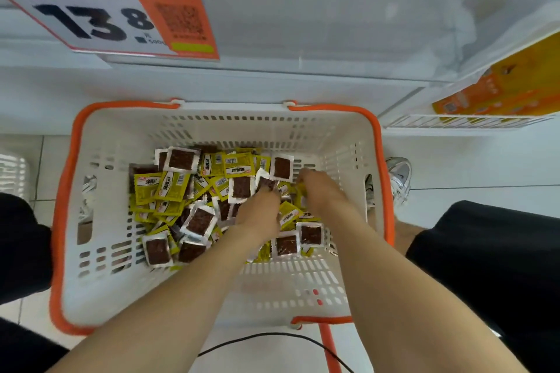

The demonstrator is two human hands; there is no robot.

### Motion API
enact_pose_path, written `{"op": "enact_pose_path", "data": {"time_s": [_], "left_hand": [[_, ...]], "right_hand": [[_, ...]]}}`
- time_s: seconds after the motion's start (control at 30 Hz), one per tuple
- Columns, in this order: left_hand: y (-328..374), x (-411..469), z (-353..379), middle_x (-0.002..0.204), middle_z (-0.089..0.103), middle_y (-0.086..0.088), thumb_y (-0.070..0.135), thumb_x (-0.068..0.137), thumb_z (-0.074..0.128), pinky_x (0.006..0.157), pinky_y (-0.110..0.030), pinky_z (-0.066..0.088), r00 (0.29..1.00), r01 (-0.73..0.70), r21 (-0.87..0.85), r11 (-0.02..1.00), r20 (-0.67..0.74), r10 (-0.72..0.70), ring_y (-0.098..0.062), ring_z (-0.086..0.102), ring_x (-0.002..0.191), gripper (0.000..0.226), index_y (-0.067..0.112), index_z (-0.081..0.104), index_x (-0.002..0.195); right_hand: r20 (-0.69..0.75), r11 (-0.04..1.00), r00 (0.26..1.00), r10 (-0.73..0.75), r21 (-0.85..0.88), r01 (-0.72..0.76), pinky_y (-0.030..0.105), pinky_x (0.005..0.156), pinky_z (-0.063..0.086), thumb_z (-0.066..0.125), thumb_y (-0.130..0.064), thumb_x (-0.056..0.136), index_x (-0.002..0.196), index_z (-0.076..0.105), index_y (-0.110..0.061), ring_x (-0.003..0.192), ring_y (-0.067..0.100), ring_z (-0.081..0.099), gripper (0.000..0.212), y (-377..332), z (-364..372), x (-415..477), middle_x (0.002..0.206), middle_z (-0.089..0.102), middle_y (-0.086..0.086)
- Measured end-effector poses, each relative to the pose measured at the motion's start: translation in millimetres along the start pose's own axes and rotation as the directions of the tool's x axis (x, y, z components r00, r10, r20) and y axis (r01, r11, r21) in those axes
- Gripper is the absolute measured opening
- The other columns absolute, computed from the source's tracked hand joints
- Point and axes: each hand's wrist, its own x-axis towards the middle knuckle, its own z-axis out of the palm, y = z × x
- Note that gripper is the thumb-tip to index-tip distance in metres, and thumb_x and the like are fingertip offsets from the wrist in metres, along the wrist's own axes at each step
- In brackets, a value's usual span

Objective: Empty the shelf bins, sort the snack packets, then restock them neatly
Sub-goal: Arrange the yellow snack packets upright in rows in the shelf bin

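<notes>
A white shopping basket point(100, 142) with an orange rim stands on the floor below the shelf. Inside lies a loose heap of snack packets: yellow ones point(169, 186) and clear ones showing brown contents point(181, 159). Both my hands reach down into the heap at its right side. My left hand point(260, 209) has its fingers curled down among the packets and touches a clear brown packet point(266, 183). My right hand point(321, 194) is buried fingers-first among yellow packets near the basket's right wall. The fingertips of both hands are hidden.
A clear, seemingly empty shelf bin point(333, 24) sits above, with an orange and white price tag point(115, 15) at its left. Orange-yellow boxes point(497, 91) fill the shelf at right. A white shoe point(400, 179) stands beside the basket. A black cable point(272, 338) crosses the floor.
</notes>
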Motion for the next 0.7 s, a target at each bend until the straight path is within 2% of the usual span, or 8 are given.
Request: {"op": "enact_pose_path", "data": {"time_s": [0.1,0.17,0.23,0.3,0.4,0.5,0.6,0.7], "left_hand": [[-13.1,3.1,-10.2,0.125,0.058,-0.016,0.02,0.099,0.063,0.08,-0.043,0.052,0.988,0.004,-0.005,1.0,0.154,-0.003,-0.038,0.062,0.111,0.024,0.011,0.051,0.118],[-21.7,3.2,-12.2,0.129,0.057,-0.016,0.013,0.099,0.06,0.087,-0.045,0.054,0.968,-0.036,0.023,0.999,0.25,0.029,-0.036,0.06,0.115,0.027,0.008,0.053,0.125],[-21.6,0.1,-8.4,0.13,0.058,-0.016,0.002,0.096,0.059,0.092,-0.045,0.055,0.97,-0.096,0.044,0.994,0.228,0.084,-0.035,0.06,0.116,0.035,0.008,0.057,0.13],[-12.6,-7.2,-1.3,0.123,0.057,-0.016,-0.007,0.09,0.06,0.088,-0.044,0.054,0.979,-0.148,0.073,0.986,0.15,0.136,-0.034,0.059,0.112,0.033,0.006,0.061,0.121],[-1.9,-13.7,13.5,0.125,0.052,-0.015,-0.01,0.085,0.066,0.087,-0.045,0.051,0.983,-0.178,0.071,0.981,0.059,0.174,-0.036,0.054,0.115,0.043,0.008,0.058,0.123],[0.0,-15.3,23.7,0.128,0.051,-0.015,-0.007,0.087,0.069,0.082,-0.04,0.045,0.983,-0.183,0.011,0.983,0.033,0.182,-0.037,0.055,0.114,0.052,0.011,0.051,0.131],[1.0,-14.9,24.7,0.127,0.054,-0.015,-0.007,0.089,0.069,0.083,-0.041,0.047,0.992,-0.124,-0.062,0.99,0.029,0.126,-0.036,0.058,0.115,0.05,0.007,0.048,0.132],[1.9,-12.6,17.3,0.119,0.058,-0.019,-0.001,0.089,0.072,0.068,-0.039,0.043,0.995,-0.015,-0.138,0.99,0.094,0.028,-0.036,0.061,0.104,0.052,0.004,0.042,0.132]], "right_hand": [[0.004,0.997,0.999,-0.033,-0.066,0.033,0.043,0.088,0.055,0.056,0.011,0.088,0.134,0.054,-0.011,0.112,0.036,0.063,0.051,-3.6,-12.9,1.6,0.127,0.059,0.014],[0.093,0.988,0.995,-0.047,-0.141,0.06,0.044,0.093,0.055,0.057,0.013,0.086,0.135,0.055,-0.009,0.115,0.036,0.062,0.054,-6.0,-17.5,1.4,0.131,0.055,0.015],[0.174,0.969,0.984,-0.03,-0.238,0.071,0.041,0.091,0.054,0.061,0.014,0.086,0.133,0.056,-0.008,0.116,0.036,0.062,0.052,-6.4,-15.2,-3.6,0.131,0.053,0.014],[0.181,0.95,0.983,-0.011,-0.305,0.067,0.037,0.087,0.049,0.058,0.015,0.09,0.132,0.055,-0.004,0.119,0.035,0.06,0.046,-6.5,-5.3,-11.3,0.133,0.053,0.015],[0.124,0.951,0.992,0.001,-0.307,0.038,0.046,0.103,0.045,0.051,0.018,0.09,0.137,0.053,-0.001,0.134,0.039,0.043,0.051,-6.7,13.1,-19.1,0.145,0.038,0.018],[0.091,0.96,0.996,-0.019,-0.278,0.043,0.048,0.105,0.043,0.055,0.02,0.085,0.138,0.05,-0.004,0.139,0.043,0.032,0.059,-4.1,26.5,-27.8,0.148,0.028,0.018],[0.062,0.971,0.998,-0.022,-0.237,0.036,0.049,0.103,0.044,0.055,0.024,0.082,0.147,0.04,-0.009,0.139,0.045,0.036,0.074,-2.5,32.6,-30.8,0.152,0.029,0.017],[0.07,0.986,0.998,-0.003,-0.169,0.015,0.051,0.101,0.049,0.057,0.026,0.078,0.149,0.038,-0.013,0.135,0.046,0.042,0.083,-2.2,31.0,-25.7,0.153,0.028,0.016]]}}
